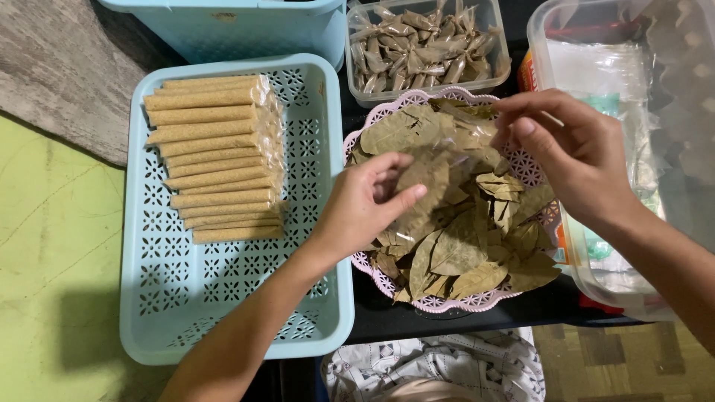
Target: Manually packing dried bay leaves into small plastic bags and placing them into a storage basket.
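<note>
A pink lace-edged basket (447, 304) holds a heap of dried brown-green leaves (469, 246). My left hand (365, 205) and my right hand (570, 149) hold a clear plastic bag (454, 160) stretched between them above the heap. The left hand pinches the bag's lower end, where a few leaves show through the plastic. The right hand pinches the bag's upper edge with thumb and fingers.
A light blue perforated tray (186, 298) at left carries a stack of long tan packed sticks (212, 156). A clear tub (428, 45) of small wrapped packets stands behind the basket. A large clear plastic box (618, 67) sits at right, patterned cloth (439, 368) below.
</note>
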